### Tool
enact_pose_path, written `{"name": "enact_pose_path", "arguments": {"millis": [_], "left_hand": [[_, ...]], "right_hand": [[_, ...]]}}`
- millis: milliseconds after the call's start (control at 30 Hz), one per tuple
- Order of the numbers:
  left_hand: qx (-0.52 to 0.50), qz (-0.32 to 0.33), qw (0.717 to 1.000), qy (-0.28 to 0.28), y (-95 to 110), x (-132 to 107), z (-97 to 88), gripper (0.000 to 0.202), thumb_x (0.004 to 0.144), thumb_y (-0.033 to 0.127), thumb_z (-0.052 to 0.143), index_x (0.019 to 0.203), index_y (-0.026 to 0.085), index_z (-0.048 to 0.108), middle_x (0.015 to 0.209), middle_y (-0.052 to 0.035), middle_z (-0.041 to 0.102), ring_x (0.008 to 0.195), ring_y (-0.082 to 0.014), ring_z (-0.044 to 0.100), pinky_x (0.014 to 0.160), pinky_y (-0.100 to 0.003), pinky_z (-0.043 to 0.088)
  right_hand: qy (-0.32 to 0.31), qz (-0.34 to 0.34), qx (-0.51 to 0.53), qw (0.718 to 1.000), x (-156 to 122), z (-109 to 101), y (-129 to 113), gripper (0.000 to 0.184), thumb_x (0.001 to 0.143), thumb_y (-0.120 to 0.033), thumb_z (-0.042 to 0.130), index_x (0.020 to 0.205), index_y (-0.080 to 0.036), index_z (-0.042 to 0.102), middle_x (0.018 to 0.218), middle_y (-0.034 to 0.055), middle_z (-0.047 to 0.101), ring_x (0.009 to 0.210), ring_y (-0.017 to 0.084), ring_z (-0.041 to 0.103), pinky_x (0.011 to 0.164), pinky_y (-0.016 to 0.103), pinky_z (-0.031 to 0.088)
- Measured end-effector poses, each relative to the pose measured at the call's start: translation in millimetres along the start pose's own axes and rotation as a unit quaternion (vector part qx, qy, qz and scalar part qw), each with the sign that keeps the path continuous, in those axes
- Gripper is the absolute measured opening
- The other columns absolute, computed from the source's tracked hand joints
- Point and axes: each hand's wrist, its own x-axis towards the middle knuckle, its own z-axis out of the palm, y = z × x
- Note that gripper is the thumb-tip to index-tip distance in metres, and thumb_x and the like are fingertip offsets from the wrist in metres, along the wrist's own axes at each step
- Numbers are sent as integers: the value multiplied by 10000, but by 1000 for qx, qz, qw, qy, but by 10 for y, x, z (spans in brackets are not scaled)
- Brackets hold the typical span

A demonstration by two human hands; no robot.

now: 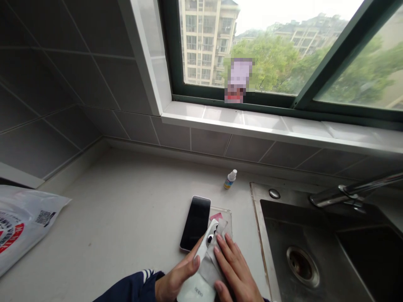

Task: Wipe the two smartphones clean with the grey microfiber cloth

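My left hand (178, 277) grips a pale mobile phone (197, 291) by its side edge, thumb on the back face. The phone's back, with "oppo" lettering and dark camera lenses, faces up. A thin grey cloth (209, 270) lies over part of that back. My right hand (234, 268) presses this cloth on the phone with its fingers stretched close together. Just beyond, a second phone (197, 220) lies with its black screen up. Beside it is a clear phone case (229, 218) with a pink piece (215, 216) on it, partly hidden by the held phone.
A small white-capped spray bottle (230, 179) stands on the pale counter (126, 222). To the right is a steel sink (280, 235) with a faucet (333, 195). A white plastic bag (28, 222) lies at the left. Behind are a tiled wall and a window sill (267, 126).
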Motion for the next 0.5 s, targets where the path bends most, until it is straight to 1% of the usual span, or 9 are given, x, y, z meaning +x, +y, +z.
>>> {"name": "enact_pose_path", "arguments": {"millis": [100,167,200,267,300,333,367,433,500], "left_hand": [[16,-16,1000,2,25,-9,-11,598,962,380,452,1526,282,281,1570,-56,357,1467,-263,275,1216,-451,99],[22,-22,999,12,21,-31,-15,611,955,378,469,1527,272,283,1560,-72,371,1428,-272,353,1205,-443,161],[21,-26,999,18,12,-44,-16,614,955,378,471,1528,278,278,1550,-81,385,1375,-274,436,1181,-438,236],[14,-43,999,23,-23,-70,-16,623,965,393,447,1539,324,217,1514,-105,432,1146,-263,639,1025,-425,445],[7,-57,998,20,-45,-80,-13,632,975,420,413,1544,367,144,1488,-120,461,966,-244,713,868,-406,535],[-3,-68,998,14,-68,-89,-7,647,980,456,379,1538,414,54,1452,-134,497,801,-228,740,703,-373,567],[-6,-72,997,15,-90,-96,0,683,977,455,394,1531,429,-4,1432,-140,517,760,-221,742,654,-347,567],[-1,-74,997,14,-124,-104,19,674,983,437,388,1528,436,-9,1427,-144,522,749,-218,744,638,-333,568],[14,-58,998,8,-145,-106,33,613,994,397,376,1534,425,88,1487,-126,464,890,-237,736,750,-371,572]], "right_hand": [[10,7,5,1000,-2,23,-7,539,1002,-364,398,1478,-112,402,1550,135,363,1452,336,292,1146,467,336],[4,10,15,1000,18,-6,-42,541,1000,-355,402,1481,-109,397,1553,139,356,1453,341,287,1139,474,348],[-1,14,21,1000,33,-31,-65,540,998,-342,405,1485,-109,391,1556,139,350,1455,344,281,1136,480,352],[-13,22,36,999,63,-91,-115,535,991,-295,405,1492,-110,378,1561,138,342,1461,346,265,1137,497,350],[-23,34,39,998,74,-122,-138,537,985,-260,406,1501,-116,363,1570,132,325,1467,341,250,1144,504,336],[-32,30,43,998,83,-149,-158,548,975,-235,411,1506,-114,352,1577,135,308,1469,345,239,1149,515,325],[-34,30,43,998,88,-173,-175,555,970,-223,413,1509,-114,345,1582,135,295,1472,347,229,1153,522,314],[-37,23,39,998,89,-208,-200,567,963,-217,421,1513,-111,335,1587,140,280,1475,352,213,1160,539,290],[-36,14,35,999,85,-231,-220,569,963,-222,423,1515,-113,330,1586,143,282,1477,354,204,1165,559,261]]}}
